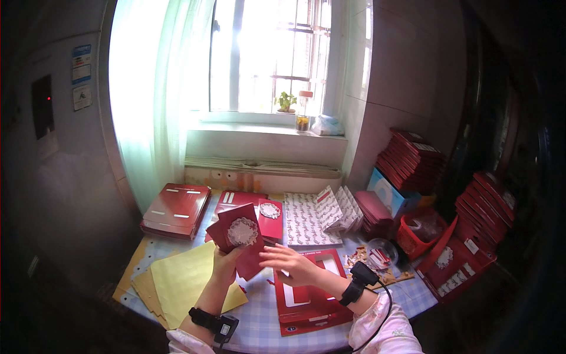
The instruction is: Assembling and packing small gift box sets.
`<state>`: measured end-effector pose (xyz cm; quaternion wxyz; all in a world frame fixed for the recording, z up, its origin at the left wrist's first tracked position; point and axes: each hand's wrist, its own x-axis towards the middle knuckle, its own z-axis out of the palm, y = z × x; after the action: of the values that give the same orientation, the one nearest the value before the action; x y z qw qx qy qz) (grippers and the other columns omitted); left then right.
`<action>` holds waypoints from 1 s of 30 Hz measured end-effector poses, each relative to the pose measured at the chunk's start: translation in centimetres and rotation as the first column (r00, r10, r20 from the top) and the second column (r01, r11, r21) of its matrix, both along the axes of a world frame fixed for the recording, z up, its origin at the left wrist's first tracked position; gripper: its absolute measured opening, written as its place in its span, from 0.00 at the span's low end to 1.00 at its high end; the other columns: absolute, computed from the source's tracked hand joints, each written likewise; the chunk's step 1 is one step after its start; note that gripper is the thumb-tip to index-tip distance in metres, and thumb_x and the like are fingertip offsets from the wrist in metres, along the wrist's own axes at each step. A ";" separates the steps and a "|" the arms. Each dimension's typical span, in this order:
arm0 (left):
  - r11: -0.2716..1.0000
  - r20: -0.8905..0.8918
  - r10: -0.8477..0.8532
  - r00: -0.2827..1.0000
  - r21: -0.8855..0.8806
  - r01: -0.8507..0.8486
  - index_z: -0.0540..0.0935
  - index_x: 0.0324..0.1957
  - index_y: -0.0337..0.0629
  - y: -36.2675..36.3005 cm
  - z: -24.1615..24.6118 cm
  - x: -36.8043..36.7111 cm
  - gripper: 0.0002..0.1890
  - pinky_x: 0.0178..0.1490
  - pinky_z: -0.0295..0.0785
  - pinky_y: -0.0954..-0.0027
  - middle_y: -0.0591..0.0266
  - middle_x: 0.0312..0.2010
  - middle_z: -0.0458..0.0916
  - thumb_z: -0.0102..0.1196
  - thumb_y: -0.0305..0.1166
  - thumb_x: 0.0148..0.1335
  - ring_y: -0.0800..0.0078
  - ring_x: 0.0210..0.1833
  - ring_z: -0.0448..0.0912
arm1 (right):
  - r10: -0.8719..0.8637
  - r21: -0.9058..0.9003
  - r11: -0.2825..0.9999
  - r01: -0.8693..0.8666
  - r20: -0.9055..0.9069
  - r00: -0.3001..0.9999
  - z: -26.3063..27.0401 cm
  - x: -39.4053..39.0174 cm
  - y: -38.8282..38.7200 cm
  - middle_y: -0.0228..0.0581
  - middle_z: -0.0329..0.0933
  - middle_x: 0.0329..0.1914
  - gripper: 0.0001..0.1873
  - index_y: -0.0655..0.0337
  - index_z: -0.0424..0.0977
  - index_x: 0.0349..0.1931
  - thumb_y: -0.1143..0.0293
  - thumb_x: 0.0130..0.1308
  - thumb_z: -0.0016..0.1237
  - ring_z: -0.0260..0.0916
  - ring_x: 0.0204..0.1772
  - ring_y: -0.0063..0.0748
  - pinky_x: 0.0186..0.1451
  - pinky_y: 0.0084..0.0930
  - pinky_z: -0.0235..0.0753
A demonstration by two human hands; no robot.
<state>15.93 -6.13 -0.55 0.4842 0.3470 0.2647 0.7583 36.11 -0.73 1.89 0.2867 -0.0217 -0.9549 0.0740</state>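
Several dark red cards or envelopes (253, 261), fanned out, are gripped in my left hand (227, 263). A white lacy paper rosette (242, 232) decorates the front one. My right hand (292, 263) is beside their right edge, its fingers apart; whether a fingertip touches them I cannot tell. Below it lies a flat red cardboard package (300, 316) with white window areas. Yellow paper sheets (179, 278) lie under and left of my left forearm. Beyond my hands, a red card with a similar rosette (270, 223) rests on red packaging.
Red folders (174, 212) are stacked at the back left. Patterned folded paper (309, 221) and dark red envelopes (373, 210) stand behind. To the right are a clear tub (384, 252), a red basket (415, 239) and tall piles of red packages (484, 212). The window sill (265, 130) bounds the back.
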 end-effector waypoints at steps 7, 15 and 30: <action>0.994 -0.357 0.052 0.933 0.109 -0.014 0.75 0.48 0.39 -0.1 -0.2 0.4 0.20 0.50 0.70 0.72 0.66 0.43 0.77 0.56 0.18 0.49 0.76 0.46 0.75 | -0.347 -0.789 0.588 -0.176 -0.443 0.827 -1.1 -4.1 1.4 0.48 0.59 0.59 0.34 0.64 0.46 0.62 0.77 0.57 0.45 0.58 0.60 0.38 0.62 0.31 0.59; 0.985 -0.426 0.038 0.904 0.169 0.038 0.61 0.51 0.39 -0.1 0.0 0.6 0.28 0.52 0.70 0.70 0.58 0.46 0.71 0.58 0.19 0.49 0.72 0.50 0.72 | -0.202 -0.780 0.505 -0.371 -0.524 0.827 -0.4 -5.3 0.3 0.44 0.57 0.60 0.34 0.62 0.47 0.62 0.86 0.50 0.32 0.55 0.62 0.31 0.63 0.25 0.56; 0.975 -0.382 0.177 0.907 0.193 -0.109 0.66 0.52 0.39 0.5 -1.7 0.6 0.27 0.50 0.70 0.72 0.61 0.46 0.73 0.58 0.20 0.48 0.73 0.47 0.73 | -0.167 -0.803 0.501 -0.323 -0.456 0.874 -2.0 -6.8 0.2 0.36 0.60 0.49 0.28 0.59 0.48 0.57 0.84 0.55 0.34 0.58 0.54 0.26 0.57 0.24 0.61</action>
<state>16.50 -5.67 -2.22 0.3327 0.5125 0.3177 0.7251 29.30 -0.50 -0.15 0.4589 -0.0974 -0.6869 0.5551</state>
